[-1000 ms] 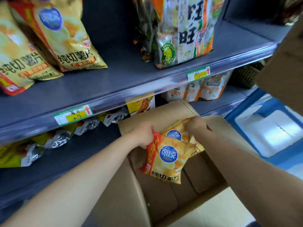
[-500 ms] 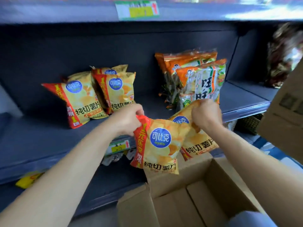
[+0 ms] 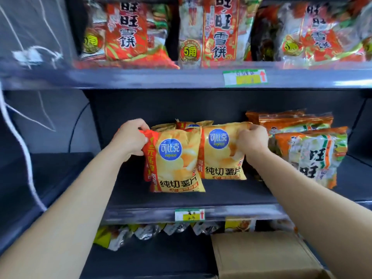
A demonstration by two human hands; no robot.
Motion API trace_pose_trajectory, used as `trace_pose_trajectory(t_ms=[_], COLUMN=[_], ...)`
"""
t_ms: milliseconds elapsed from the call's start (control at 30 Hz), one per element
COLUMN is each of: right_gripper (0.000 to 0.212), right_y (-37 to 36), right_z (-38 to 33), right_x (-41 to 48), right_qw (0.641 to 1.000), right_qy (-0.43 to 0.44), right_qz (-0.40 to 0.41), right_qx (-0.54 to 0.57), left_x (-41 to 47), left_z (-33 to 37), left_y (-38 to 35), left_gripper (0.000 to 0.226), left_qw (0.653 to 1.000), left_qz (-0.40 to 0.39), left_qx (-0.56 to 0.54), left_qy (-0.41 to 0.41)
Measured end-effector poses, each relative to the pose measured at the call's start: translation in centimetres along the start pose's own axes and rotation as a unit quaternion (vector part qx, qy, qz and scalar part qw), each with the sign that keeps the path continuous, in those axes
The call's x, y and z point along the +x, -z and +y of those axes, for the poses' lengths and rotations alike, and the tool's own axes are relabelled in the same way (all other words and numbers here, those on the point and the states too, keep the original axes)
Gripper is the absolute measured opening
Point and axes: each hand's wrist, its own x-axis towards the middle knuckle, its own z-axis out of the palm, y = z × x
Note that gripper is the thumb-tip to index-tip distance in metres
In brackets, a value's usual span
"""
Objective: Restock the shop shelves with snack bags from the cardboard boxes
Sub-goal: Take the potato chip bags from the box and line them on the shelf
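Looking along the middle shelf point(image 3: 128, 198) from the left: that end is bare, then comes the left hand point(image 3: 131, 137), its grip pinched shut on the red top corner of a yellow chip bag point(image 3: 177, 164). Half a second back both bags were hanging over the open box, so they've come up and onto the shelf now. This one looks like its bottom edge is touching the shelf near the front, just ahead of the older chip bags point(image 3: 189, 124) at the back.

Next over, the right hand point(image 3: 252, 141) has its grip clamped on the top right corner of the second chip bag point(image 3: 223, 154), which sits a bit further back, its left edge tucked behind the first. Right beside it are the orange rice cracker packs point(image 3: 310, 158).

Down at the lower right, the cardboard box point(image 3: 261, 256) is partly in view below the shelf edge. My guess is that all that's left for these two is letting go, then back to the box.
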Motion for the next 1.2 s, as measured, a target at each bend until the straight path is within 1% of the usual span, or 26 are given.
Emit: trace_pose_trajectory(t_ms=[67,133,167,200,233,300,367,400,433,467,500,567,633,733,867,967,1033,1100,1200], right_gripper=[0.035,0.035,0.042,0.051,0.058,0.075,0.101,0.111,0.115,0.112,0.105,0.086,0.077,0.074,0.067,0.072,0.073,0.064,0.042], right_y=[-1.6,-3.1,-3.8,-4.3,-4.6,-5.0,-5.3,-5.5,-5.6,-5.6,-5.5,-5.4,-5.5,-5.7,-5.9,-6.1,-6.2,-6.2,-6.0], right_z=[0.8,2.1,2.9,3.5,4.2,5.5,7.2,8.1,8.8,9.3,9.5,9.8,10.0,10.1,10.7,11.2,11.5,11.8,12.3], right_x=[0.8,1.3,1.5,1.4,1.1,0.1,-0.6,-0.7,-0.7,-0.8,-0.9,-0.7,0.1,1.1,2.0,2.1,2.2,2.3,2.7], right_qw=[0.999,0.995,0.992,0.991,0.989,0.987,0.985,0.984,0.982,0.979,0.977,0.974,0.972,0.975,0.976,0.98,0.984,0.987,0.989], right_qy=[-0.033,-0.069,-0.084,-0.092,-0.095,-0.079,-0.059,-0.051,-0.05,-0.052,-0.06,-0.06,-0.042,-0.03,-0.013,0.005,0.019,0.029,0.03], right_qz=[-0.023,-0.07,-0.088,-0.098,-0.108,-0.138,-0.164,-0.171,-0.181,-0.191,-0.199,-0.217,-0.226,-0.22,-0.214,-0.196,-0.177,-0.159,-0.14], right_qx=[0.01,0.015,0.02,0.022,0.025,0.028,0.005,-0.015,-0.031,-0.037,-0.037,-0.033,-0.036,-0.032,-0.029,-0.025,-0.022,-0.024,-0.04], left_x=[1.1,1.5,1.5,1.5,1.4,0.7,0.0,-0.4,-0.7,-0.9,-0.9,-0.6,-0.2,0.7,1.3,1.6,2.0,2.5,3.0], left_z=[-1.0,-1.9,-2.5,-3.1,-3.7,-4.7,-5.7,-6.3,-7.1,-7.9,-8.6,-9.4,-9.6,-9.7,-10.6,-11.4,-11.6,-11.5,-11.0], left_y=[-0.2,-1.2,-1.8,-2.6,-3.3,-4.4,-5.3,-5.7,-6.2,-6.7,-7.1,-7.5,-7.6,-7.4,-7.3,-7.5,-7.9,-8.5,-9.5], left_gripper=[0.033,0.028,0.024,0.029,0.04,0.074,0.11,0.122,0.13,0.134,0.135,0.13,0.125,0.121,0.123,0.128,0.135,0.132,0.123], left_qw=[0.998,0.993,0.992,0.993,0.996,0.998,0.997,0.995,0.994,0.992,0.992,0.992,0.992,0.991,0.982,0.976,0.973,0.971,0.97], left_qz=[0.054,0.086,0.087,0.083,0.073,0.051,0.018,-0.007,-0.034,-0.055,-0.064,-0.061,-0.056,-0.059,-0.088,-0.101,-0.114,-0.127,-0.145], left_qx=[0.031,0.079,0.088,0.081,0.058,-0.006,-0.049,-0.055,-0.055,-0.052,-0.049,-0.043,-0.049,-0.065,-0.109,-0.131,-0.143,-0.152,-0.153], left_qy=[-0.006,-0.019,-0.015,-0.003,0.013,0.032,0.061,0.079,0.092,0.098,0.102,0.105,0.101,0.1,0.124,0.142,0.139,0.133,0.121])
